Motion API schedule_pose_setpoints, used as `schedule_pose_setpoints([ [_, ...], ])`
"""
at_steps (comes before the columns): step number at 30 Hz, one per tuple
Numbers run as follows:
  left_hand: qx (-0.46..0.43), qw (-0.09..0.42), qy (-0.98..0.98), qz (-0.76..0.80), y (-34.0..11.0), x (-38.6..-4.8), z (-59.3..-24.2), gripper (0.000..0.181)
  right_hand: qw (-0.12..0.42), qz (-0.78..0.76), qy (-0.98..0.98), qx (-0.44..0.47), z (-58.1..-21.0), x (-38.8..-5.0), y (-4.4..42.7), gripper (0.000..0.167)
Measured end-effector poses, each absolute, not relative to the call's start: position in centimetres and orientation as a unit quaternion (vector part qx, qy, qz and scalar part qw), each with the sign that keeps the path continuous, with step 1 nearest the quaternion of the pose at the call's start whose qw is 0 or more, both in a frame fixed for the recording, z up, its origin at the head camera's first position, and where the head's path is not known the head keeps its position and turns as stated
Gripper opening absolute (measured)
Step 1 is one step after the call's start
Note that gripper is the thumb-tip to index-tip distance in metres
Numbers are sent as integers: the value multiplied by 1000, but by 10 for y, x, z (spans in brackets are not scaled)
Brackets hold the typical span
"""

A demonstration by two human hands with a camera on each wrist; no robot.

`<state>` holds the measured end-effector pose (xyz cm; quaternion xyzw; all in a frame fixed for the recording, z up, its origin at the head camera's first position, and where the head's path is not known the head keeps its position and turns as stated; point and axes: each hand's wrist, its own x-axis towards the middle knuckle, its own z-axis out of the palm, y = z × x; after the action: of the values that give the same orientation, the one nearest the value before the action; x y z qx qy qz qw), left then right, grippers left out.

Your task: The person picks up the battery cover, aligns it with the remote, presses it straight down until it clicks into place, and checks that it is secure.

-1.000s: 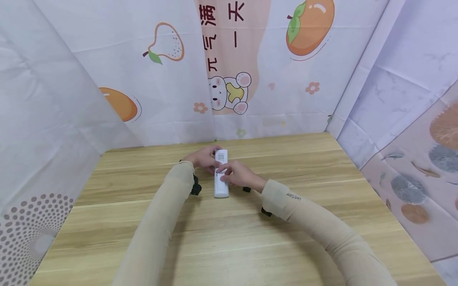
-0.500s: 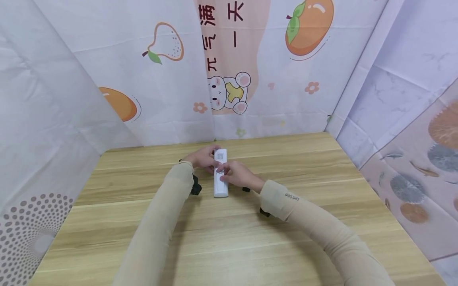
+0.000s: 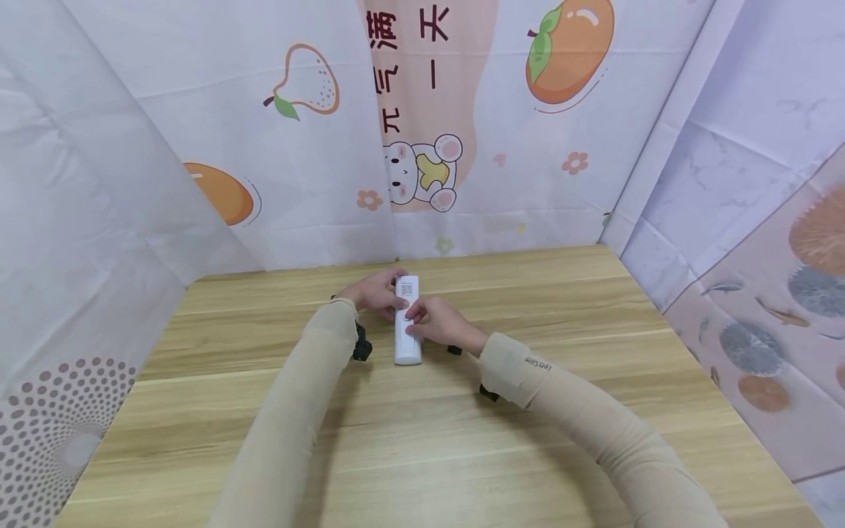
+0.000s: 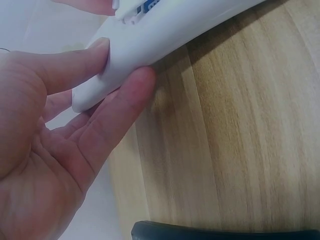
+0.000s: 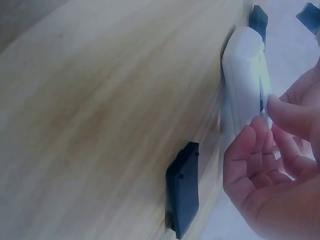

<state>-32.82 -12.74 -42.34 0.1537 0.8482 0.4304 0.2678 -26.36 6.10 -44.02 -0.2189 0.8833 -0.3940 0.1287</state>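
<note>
a smooth, round-edged white remote [image 4: 165, 36] sits lengthwise near the far middle of the streaky, wood-grained table [image 3: 422, 440]. the left hand [image 3: 378, 290] clamps its far end between thumb and fingers; the right hand [image 3: 441, 321] pinches its thin, slightly raised cover [image 5: 265, 75].

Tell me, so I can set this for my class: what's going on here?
At a wood-grain table, a person's left hand grips the far end of a white remote control, its back facing up. The right hand pinches the battery cover, which stands partly lifted from the body. Something blue shows in the opening; too little is visible to say what.
</note>
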Motion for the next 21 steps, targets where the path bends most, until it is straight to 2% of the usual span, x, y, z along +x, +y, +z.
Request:
schedule_pose_setpoints([
  [21, 147, 263, 841, 450, -127, -325, -423, 61, 131, -390, 883, -225, -439, -263, 60, 16],
])
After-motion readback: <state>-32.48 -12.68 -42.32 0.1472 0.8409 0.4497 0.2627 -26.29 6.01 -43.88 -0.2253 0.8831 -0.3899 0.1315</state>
